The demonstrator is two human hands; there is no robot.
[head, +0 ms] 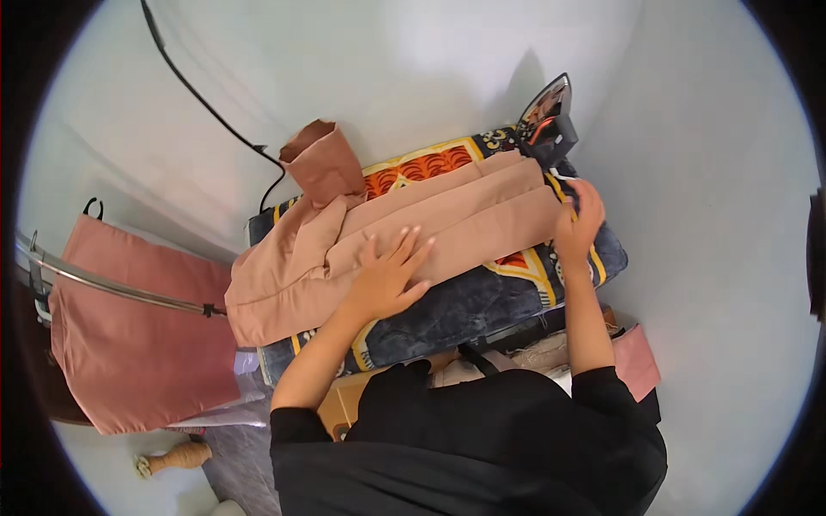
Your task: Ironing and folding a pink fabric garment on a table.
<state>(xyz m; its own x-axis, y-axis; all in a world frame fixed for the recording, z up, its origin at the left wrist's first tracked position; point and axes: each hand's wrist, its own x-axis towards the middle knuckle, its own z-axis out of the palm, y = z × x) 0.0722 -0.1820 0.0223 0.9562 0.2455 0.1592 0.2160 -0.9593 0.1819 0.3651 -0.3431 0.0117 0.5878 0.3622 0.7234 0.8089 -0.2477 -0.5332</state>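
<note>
A pinkish-tan garment (445,213) lies in lengthwise folds on a padded ironing surface (452,322) with a patterned blue, orange and yellow cover. My left hand (389,278) rests flat on the fabric, its fingers spread and nothing in them. At the garment's right end is my right hand (579,222), fingers bent beside the hem. Whether it pinches the cloth is hidden. Just beyond that hand an electric iron (548,122) stands on its heel at the far right corner, soleplate turned up. A tube-like piece of the garment (326,164) stands up at the far left.
To the left, a pink cloth (148,329) hangs near a curved metal rail (116,277). A black cable (206,109) runs down along the wall (413,58). Below the padded surface lie folded fabrics (542,351). A woven vase-shaped object (177,456) is at the lower left.
</note>
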